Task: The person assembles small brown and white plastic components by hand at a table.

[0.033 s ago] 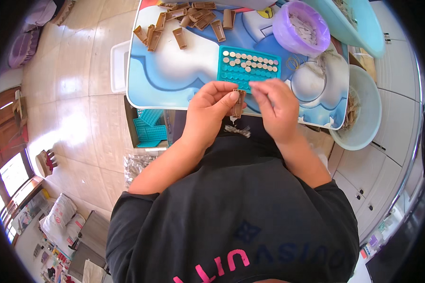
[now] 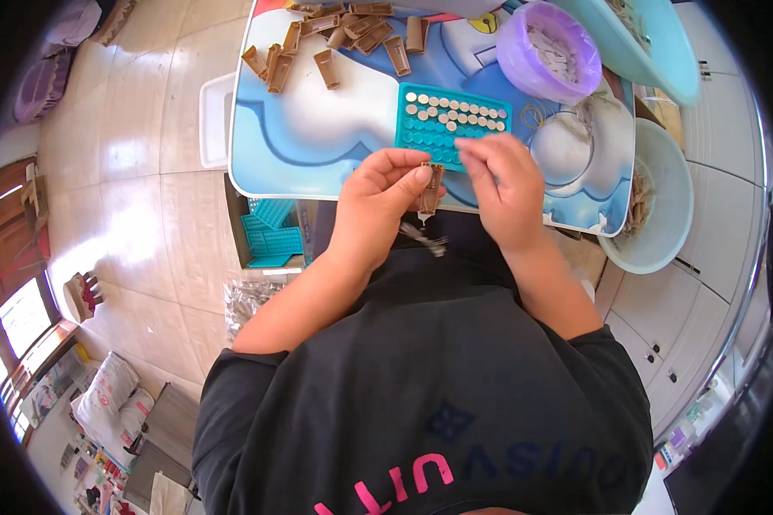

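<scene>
My left hand [image 2: 376, 197] is closed around a small brown plastic casing [image 2: 430, 187], its hollow side facing up, at the near edge of the table. A thin pale, wiry bundle [image 2: 425, 240] dangles under the casing, blurred. Just to the right, my right hand [image 2: 505, 184] is over the near right corner of a teal tray [image 2: 421, 153]. Its fingertips are bent together and smeared; what they pinch, if anything, cannot be made out. Rows of small round silvery discs [image 2: 452, 126], like button cells, fill the tray's far hollows, while several nearer hollows hold none.
More brown casings [image 2: 326, 69] lie scattered at the far left of the patterned table [image 2: 318, 129]. A purple bowl [image 2: 511, 51] of pale pieces stands far right, beside large pale-green basins [image 2: 670, 215]. Left of my legs, a box [image 2: 240, 232] holds teal trays.
My right hand has shifted very slightly up over the tray. The dangling bundle has swung a little, and my left hand still holds the casing.
</scene>
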{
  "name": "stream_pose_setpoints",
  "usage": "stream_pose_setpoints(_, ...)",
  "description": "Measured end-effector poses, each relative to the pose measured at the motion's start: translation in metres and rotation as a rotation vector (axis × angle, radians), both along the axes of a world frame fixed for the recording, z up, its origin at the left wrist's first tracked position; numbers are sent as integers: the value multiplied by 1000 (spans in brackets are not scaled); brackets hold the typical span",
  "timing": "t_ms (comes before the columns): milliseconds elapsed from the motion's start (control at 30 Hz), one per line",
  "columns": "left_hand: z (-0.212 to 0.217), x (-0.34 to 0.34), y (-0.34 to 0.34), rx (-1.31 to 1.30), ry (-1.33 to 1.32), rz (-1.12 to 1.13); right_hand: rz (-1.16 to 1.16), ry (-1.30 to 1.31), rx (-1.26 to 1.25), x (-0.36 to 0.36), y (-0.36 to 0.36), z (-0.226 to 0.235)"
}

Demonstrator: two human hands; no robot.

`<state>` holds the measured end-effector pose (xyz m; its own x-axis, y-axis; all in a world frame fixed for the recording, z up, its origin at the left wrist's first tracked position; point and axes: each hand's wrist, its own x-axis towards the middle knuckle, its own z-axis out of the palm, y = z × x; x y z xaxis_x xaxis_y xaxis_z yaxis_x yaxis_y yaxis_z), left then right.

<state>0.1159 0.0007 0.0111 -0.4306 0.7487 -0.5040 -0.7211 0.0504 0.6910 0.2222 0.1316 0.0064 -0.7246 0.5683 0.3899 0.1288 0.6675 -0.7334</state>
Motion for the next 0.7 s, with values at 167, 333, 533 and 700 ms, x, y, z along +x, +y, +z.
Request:
stream_pose_setpoints(167, -4, -12, -1, -15, -51, 39, -58, -112, 360, -18, 23, -13)
stream_pose_setpoints(333, -8, -17, -1, 23, -133, 63, -12, -167, 483, -19, 21, -10)
stream_pose_setpoints(533, -7, -17, 0, 34, -167, 52, 81, 14, 160, -26, -2, 10)
stream_pose_setpoints(700, -7, -15, 0, 19, -135, 121, 172, -37, 276, -29, -6, 12)
